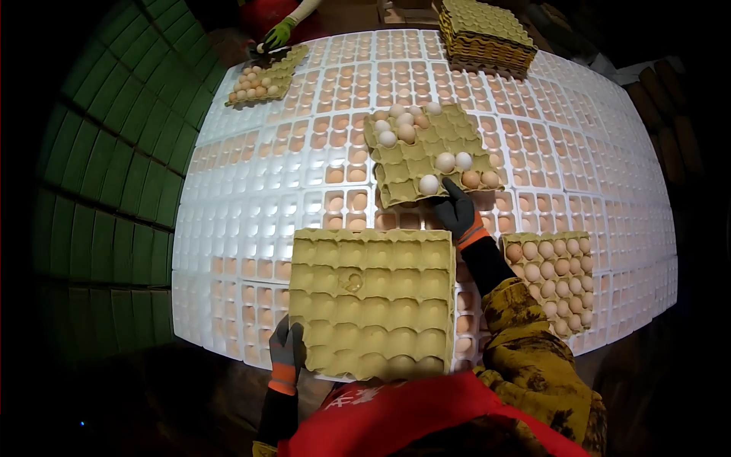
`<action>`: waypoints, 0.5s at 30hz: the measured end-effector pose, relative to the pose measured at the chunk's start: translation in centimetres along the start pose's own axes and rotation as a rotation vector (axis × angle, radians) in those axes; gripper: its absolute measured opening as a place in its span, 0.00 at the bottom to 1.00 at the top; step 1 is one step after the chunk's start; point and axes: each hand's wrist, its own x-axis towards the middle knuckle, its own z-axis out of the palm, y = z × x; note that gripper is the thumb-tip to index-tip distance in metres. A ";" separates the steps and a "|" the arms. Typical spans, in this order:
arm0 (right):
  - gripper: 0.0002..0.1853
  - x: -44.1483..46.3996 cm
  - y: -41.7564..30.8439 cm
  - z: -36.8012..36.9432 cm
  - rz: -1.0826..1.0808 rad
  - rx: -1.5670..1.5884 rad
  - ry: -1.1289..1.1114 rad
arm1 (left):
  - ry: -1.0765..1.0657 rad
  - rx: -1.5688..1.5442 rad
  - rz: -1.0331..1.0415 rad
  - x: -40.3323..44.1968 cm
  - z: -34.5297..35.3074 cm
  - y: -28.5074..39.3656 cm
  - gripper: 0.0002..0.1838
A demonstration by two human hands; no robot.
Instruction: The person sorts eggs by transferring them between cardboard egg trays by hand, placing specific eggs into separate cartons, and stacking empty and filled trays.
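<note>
The left hand (286, 346) grips the left edge of the near tray (373, 308), the right hand (457, 212) the middle tray (415, 169) by its near edge, a narrow gap between.

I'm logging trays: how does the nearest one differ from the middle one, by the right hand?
The middle tray carries white and brownish eggs; the nearest tray shows none. The nearest tray appears roughly square to the view; the middle tray is turned askew. Both are yellowish moulded trays with cups.
</note>
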 end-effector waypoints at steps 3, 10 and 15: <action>0.34 -1.1 -1.0 -2.3 -0.171 -0.133 -0.246 | 0.009 -0.014 0.024 0.4 -0.1 -0.6 0.23; 0.26 -5.2 -8.8 -3.7 0.314 0.076 -0.039 | -0.058 0.002 0.118 -0.8 -0.3 4.2 0.21; 0.36 -9.5 -21.2 -0.7 0.010 -0.140 -0.337 | -0.204 0.224 0.241 0.8 -0.4 10.5 0.19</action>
